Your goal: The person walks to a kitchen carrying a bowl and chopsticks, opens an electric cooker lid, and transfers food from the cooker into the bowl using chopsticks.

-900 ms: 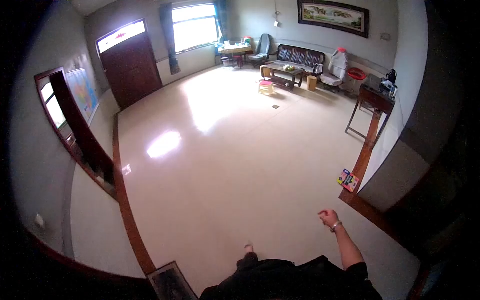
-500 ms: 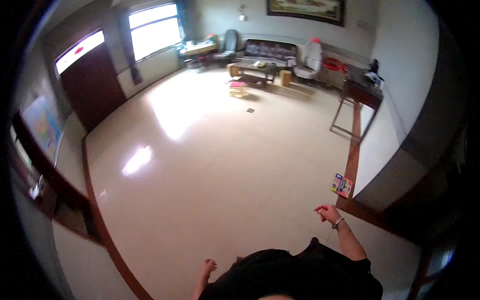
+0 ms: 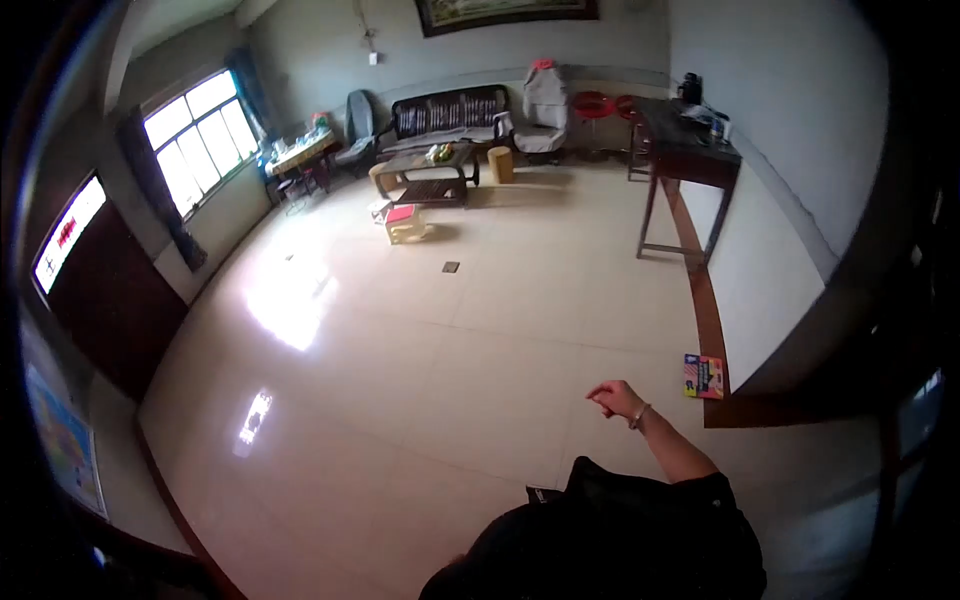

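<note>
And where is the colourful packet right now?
In the head view, the packet lies on the floor at right, overlapping the brown border, to the right of the right hand.

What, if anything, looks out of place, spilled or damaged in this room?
The colourful flat packet lies alone on the floor at the brown border strip, which looks odd, as if dropped or left there. I see no spill or damage; the bright patches look like reflected daylight.
</note>
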Available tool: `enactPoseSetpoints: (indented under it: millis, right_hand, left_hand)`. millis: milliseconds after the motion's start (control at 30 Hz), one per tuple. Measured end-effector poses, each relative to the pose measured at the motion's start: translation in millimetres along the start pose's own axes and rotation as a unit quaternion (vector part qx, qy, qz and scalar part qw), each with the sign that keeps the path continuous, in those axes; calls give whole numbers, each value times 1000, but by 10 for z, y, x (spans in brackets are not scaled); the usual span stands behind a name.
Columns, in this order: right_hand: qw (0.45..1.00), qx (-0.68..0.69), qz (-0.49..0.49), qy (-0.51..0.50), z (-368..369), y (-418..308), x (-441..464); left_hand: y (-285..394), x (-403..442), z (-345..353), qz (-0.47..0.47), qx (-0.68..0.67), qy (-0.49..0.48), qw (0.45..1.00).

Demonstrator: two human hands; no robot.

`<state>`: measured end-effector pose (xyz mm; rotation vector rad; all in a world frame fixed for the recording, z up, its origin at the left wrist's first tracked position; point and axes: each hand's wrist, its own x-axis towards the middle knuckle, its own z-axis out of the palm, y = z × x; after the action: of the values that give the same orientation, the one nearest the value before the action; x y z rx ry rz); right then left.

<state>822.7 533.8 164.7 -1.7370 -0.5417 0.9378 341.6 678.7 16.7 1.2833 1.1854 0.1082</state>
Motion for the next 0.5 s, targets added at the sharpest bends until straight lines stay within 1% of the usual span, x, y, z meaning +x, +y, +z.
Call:
enactPoseSetpoints:
  millis: [33, 100, 133, 233, 267, 300, 367, 467, 500]
  right_hand:
    - [1000, -10, 6, -10, 103, -210, 246]
    - [993, -34, -11, -109, 388, -613, 777]
    - [990, -47, -12, -136, 569, -831, 1073]
    - [977, -105, -113, -150, 1135, -1689, 1724]
    - [971, -87, -140, -174, 1272, -1948, 1882]
    - [968, -75, -162, -176, 1438, -2196, 2057]
    - [956, -95, -239, -141, 1777, -2770, 2196]
    - [946, -124, -276, -119, 2141, -3370, 2435]
    - [945, -132, -280, -108, 2231, -3483, 2513]
  left_hand:
    - [57, 111, -70, -10, -1, 3, 1000]
    - [128, 356, -225, -21, -8, 14, 1000]
    - [194, 492, -353, -25, -12, 22, 999]
    - [387, 835, -773, -37, -20, 37, 998]
    - [449, 977, -930, -38, -18, 39, 998]
    - [544, 1177, -1101, -32, -12, 39, 999]
    - [750, 1606, -1438, -1, 15, 41, 999]
    - [1265, 2391, -1949, 75, 56, 44, 995]
    - [1647, 2569, -2075, 39, 21, 15, 999]
